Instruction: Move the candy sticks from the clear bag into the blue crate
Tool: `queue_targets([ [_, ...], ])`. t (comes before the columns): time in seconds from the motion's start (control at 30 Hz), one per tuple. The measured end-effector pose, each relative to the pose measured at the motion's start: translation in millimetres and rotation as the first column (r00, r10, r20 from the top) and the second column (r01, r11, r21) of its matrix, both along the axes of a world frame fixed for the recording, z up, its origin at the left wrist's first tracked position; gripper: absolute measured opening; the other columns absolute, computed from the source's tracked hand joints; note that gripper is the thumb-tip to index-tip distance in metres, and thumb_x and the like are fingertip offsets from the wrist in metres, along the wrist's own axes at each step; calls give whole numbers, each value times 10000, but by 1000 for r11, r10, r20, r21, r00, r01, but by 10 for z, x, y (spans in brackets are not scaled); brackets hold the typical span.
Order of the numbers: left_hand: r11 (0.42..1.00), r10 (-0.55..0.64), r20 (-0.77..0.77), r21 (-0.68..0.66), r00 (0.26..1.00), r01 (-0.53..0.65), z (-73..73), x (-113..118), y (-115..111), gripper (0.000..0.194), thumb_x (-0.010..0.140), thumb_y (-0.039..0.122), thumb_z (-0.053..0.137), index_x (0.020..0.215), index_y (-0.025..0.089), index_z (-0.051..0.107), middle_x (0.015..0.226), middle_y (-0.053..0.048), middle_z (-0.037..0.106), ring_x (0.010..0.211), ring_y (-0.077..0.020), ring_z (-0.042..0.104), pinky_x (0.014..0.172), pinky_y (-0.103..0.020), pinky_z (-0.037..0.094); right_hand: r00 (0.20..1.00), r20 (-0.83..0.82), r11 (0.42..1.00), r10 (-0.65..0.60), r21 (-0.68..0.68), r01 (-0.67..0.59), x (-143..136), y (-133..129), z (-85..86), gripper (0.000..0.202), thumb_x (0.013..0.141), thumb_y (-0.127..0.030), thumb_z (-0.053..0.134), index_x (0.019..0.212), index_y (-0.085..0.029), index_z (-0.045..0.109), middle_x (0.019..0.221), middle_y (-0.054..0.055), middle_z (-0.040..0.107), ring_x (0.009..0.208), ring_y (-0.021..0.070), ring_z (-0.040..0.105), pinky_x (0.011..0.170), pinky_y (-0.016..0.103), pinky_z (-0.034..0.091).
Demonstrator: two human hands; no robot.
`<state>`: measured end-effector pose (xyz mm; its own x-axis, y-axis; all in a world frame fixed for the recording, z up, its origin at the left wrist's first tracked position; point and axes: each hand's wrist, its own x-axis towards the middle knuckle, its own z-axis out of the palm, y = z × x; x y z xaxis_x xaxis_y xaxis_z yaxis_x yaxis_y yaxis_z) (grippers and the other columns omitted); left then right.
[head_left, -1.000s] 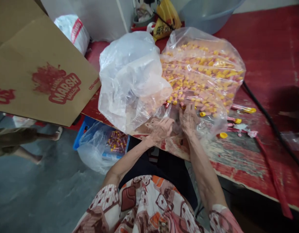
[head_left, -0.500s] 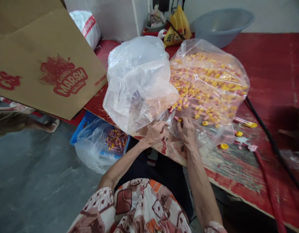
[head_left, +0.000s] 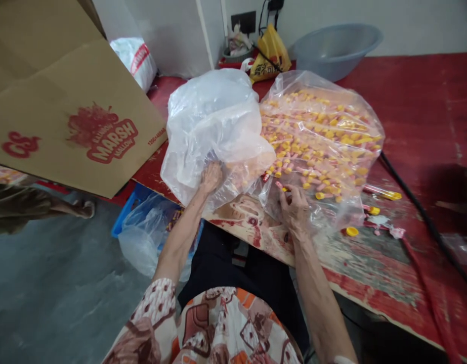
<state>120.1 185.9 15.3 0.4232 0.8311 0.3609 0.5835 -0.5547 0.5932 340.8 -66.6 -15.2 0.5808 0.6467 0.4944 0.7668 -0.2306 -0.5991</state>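
Observation:
My left hand (head_left: 211, 178) reaches into the mouth of a cloudy white plastic bag (head_left: 214, 111); its fingers are hard to make out there. My right hand (head_left: 295, 208) is closed, thumb and fingers pinching a small pink tube with a yellow cap (head_left: 280, 186). Just beyond it lies a clear plastic bag (head_left: 324, 83) filled with many similar yellow-capped pink tubes (head_left: 309, 136). Its loose open edge spreads around my right hand. Another reddish tube (head_left: 265, 177) rests between the two bags.
A large cardboard box (head_left: 47, 76) stands at the left. Below the red table (head_left: 415, 101), a blue crate (head_left: 121, 222) holds a plastic bag. A grey-blue basin (head_left: 334, 63) is at the back. A yellow cap (head_left: 352, 231) and a black cable (head_left: 411, 202) lie right.
My left hand has moved left and away from me, from beside my right hand into the white bag. My right hand stays near the same spot with the tube. The view has shifted slightly.

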Motion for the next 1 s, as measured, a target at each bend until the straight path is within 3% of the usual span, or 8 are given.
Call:
queue_targets([
  [0.13,998,32,-427,-42,904,-55,120,3,18,361,1035,194,510,1361,134,653,1401,-254,721,1369,-410,677,1145,-542,541,1000,-13,1000,8,-13,-8,-14,-1,-24,386,1167,-488,447,1186,-226,730,1101,123,766,921,243,687,832,351,530],
  [0.23,986,44,-495,-117,868,-116,299,-13,33,262,987,167,602,1241,166,668,1236,-188,772,1248,-367,729,1069,-466,565,996,-76,994,41,-94,-49,-17,29,-51,466,1164,-565,442,1106,-223,752,1088,132,774,916,252,689,776,345,508],
  [0.37,974,129,-138,-166,982,-152,483,-111,-129,240,931,207,742,1134,216,614,1032,-67,749,984,-235,744,895,-328,581,955,-278,995,100,3,-103,-18,59,29,557,1121,-694,495,1069,-218,781,1071,140,793,880,246,698,819,372,553],
  [0.47,950,69,194,-313,979,-5,530,-143,-424,302,921,308,792,1122,231,580,912,10,690,742,-138,671,699,-237,545,834,-508,976,216,105,-189,-63,62,153,560,1035,-760,627,1088,-232,803,1001,95,805,800,217,683,777,358,573],
  [0.63,746,-105,402,-573,910,339,487,99,-960,334,923,412,791,1129,212,620,853,17,691,653,-118,661,601,-211,528,478,-794,915,376,239,-324,-190,69,275,522,877,-744,812,1028,-246,767,891,14,764,748,175,664,676,294,548],
  [0.77,597,-270,362,-664,892,450,432,289,-1135,287,995,423,716,1173,213,636,852,3,708,676,-150,701,603,-242,562,390,-809,884,441,316,-344,-175,65,267,508,827,-687,853,1043,-253,700,962,8,756,833,174,689,723,288,566],
  [0.87,681,-379,251,-576,891,452,388,335,-1135,210,1035,361,661,1189,218,649,897,-4,714,736,-150,714,682,-266,604,438,-791,890,427,283,-357,-120,48,245,476,833,-634,846,1079,-256,695,979,15,759,860,190,708,748,308,576],
  [1.0,830,-491,2,-302,871,469,353,414,-1186,121,1033,260,648,1146,219,670,986,-32,739,857,-171,727,853,-316,629,664,-685,948,298,135,-287,-66,33,192,248,919,-474,718,1000,-241,746,933,29,757,814,197,679,788,341,565],
])
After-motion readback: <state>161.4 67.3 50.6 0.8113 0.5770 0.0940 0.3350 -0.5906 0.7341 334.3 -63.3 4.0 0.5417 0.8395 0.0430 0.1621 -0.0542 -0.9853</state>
